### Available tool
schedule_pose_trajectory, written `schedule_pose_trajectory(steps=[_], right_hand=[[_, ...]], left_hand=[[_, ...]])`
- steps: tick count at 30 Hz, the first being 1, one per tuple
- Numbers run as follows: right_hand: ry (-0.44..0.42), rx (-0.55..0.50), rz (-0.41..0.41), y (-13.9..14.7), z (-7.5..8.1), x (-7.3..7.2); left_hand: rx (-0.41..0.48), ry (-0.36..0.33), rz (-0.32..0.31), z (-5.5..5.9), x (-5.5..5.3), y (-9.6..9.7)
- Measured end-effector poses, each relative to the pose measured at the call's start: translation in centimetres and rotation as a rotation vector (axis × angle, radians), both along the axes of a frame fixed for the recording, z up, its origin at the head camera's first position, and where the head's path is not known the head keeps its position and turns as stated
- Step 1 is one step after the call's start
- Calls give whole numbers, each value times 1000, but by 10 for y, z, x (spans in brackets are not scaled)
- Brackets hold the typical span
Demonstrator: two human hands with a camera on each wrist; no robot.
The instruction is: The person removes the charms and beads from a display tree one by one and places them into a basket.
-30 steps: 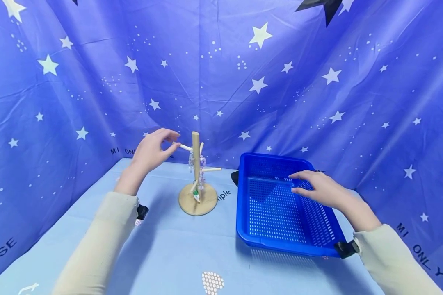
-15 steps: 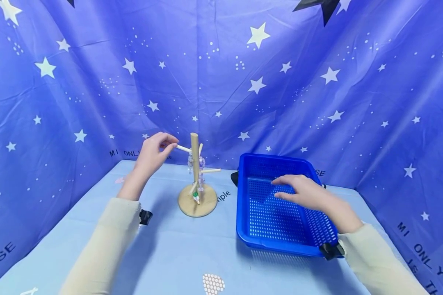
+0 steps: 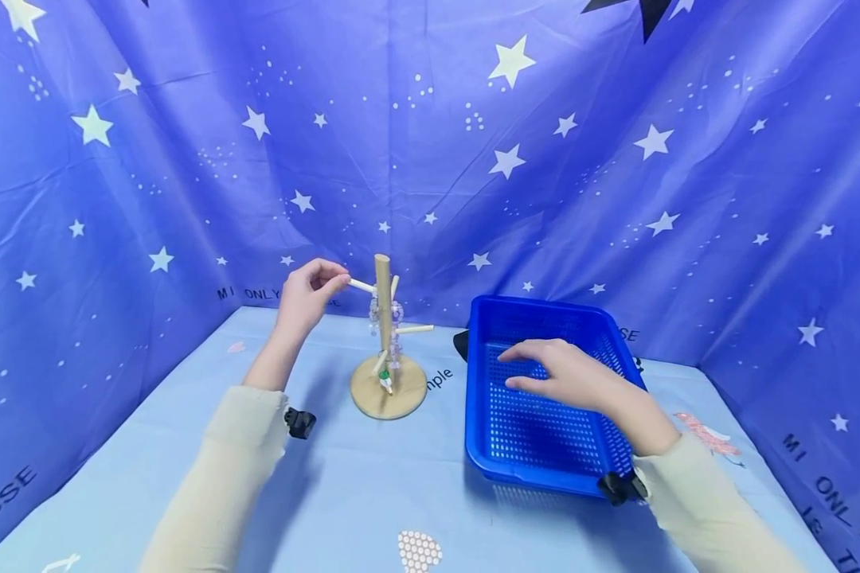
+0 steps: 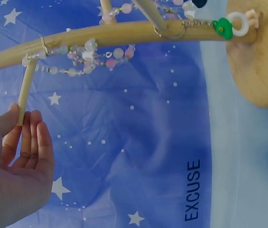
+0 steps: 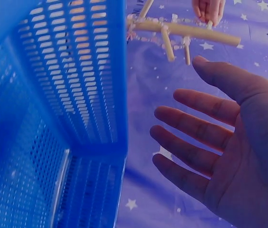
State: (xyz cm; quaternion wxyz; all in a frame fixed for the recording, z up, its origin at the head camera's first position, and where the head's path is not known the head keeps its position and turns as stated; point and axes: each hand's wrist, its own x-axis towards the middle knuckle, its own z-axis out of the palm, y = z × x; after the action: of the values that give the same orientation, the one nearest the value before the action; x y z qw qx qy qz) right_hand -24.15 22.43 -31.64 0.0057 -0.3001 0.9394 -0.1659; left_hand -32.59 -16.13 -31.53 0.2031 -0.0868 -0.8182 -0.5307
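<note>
A wooden jewelry stand [image 3: 383, 314] with a round base and side pegs stands upright on the table. My left hand [image 3: 304, 296] pinches the tip of its upper left peg [image 4: 27, 85] between thumb and fingers. Bracelets of clear and pink beads [image 4: 111, 62] hang from the pegs. A keychain with a green piece and a white ring [image 4: 229, 26] dangles from a low front peg. Over the blue plastic basket [image 3: 475, 398], my right hand [image 3: 566, 374] hovers with fingers spread and relaxed, holding nothing. The right wrist view shows its palm beside the basket wall.
Light blue cloth [image 3: 358, 493] with printed shapes covers the table. A purple-blue curtain with stars [image 3: 430, 143] rises behind and at both sides. Something black [image 3: 462, 344] sits against the basket's left side.
My left thumb and fingers have come together on the peg tip. My right hand has moved left over the basket. The stand and basket keep their places.
</note>
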Motion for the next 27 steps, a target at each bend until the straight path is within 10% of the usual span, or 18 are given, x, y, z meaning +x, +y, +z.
schedule_pose_trajectory(steps=[8, 27], right_hand=[[-7, -44, 24, -19, 3, -2], [-79, -224, -60, -62, -6, -23]], left_hand=[[124, -34, -68, 3, -2, 4], [82, -90, -67, 4, 2, 1]])
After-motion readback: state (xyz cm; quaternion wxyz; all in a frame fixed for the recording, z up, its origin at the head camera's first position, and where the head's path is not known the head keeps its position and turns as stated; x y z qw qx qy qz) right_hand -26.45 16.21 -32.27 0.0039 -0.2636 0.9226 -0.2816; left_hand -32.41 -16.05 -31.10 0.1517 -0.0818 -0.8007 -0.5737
